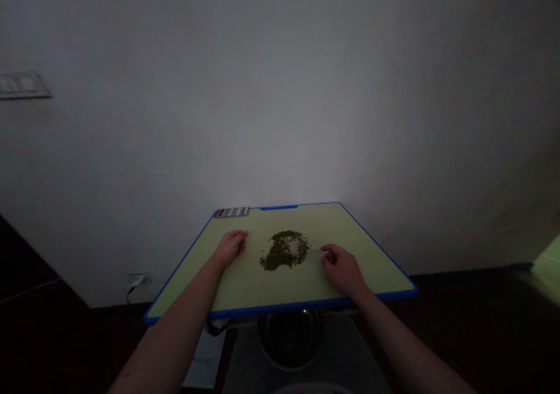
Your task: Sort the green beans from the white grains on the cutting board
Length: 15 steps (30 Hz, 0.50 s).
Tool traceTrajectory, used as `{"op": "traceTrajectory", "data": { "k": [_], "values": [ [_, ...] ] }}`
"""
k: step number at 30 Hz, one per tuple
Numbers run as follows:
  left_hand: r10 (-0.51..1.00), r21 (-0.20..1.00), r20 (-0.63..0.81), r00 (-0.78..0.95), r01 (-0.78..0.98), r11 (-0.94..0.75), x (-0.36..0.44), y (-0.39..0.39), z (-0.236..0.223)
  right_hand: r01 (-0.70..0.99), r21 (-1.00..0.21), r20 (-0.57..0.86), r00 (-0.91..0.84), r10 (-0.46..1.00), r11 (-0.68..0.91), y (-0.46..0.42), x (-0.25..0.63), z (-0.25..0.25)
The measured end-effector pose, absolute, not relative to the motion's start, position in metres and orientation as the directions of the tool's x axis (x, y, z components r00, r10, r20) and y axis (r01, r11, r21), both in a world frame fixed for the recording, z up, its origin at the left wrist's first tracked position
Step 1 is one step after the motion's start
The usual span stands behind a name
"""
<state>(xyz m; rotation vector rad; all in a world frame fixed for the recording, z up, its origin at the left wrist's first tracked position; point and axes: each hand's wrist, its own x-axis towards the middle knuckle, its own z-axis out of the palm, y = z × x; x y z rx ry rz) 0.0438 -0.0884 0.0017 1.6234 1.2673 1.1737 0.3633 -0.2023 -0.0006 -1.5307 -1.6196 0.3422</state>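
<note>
Pile of small green-brown grains, probably mung beans, with some paler bits near its upper right, sits mid-board, lower centre of the frame. Long axis runs diagonally, lower left to upper right. Grains too small to count.

Right hand is palm down at the pile's right, fingers pinched on a thin metal tool. Tool points left, roughly level across the frame, tip just beside the pile's right edge. Too thin to tell tweezers from a pick. Left hand rests palm down on the board at the pile's left, fingers loosely curled and partly open, no visible hold, near the pile but not touching it.

Yellow-green board has a blue rim. Pile is well apart from all four edges; both wrists are nearer the near edge. Blister strip lies at the board's far left corner, overhanging the rim slightly. Round metal rim shows under the near edge, can't tell what it belongs to. Socket with plug sits low on the wall, lower left of the frame.
</note>
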Motion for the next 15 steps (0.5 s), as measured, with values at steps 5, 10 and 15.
{"op": "traceTrajectory", "data": {
  "k": [5,10,15],
  "values": [
    [0.973,0.932,0.216,0.08,0.281,-0.23,0.0442,-0.0884,0.0011,0.716,-0.675,0.373,0.123,0.92,0.178,-0.2017,0.3631,0.0006],
    [0.974,0.925,0.21,0.084,0.305,-0.226,0.0473,-0.0928,0.0061,0.714,-0.674,0.362,0.095,0.927,0.19,-0.1993,0.3625,-0.0023],
    [0.974,0.937,0.204,0.097,0.27,-0.223,0.0484,-0.0941,0.008,0.72,-0.667,0.358,0.086,0.93,0.19,-0.2,0.3629,-0.0026]
  ]
}}
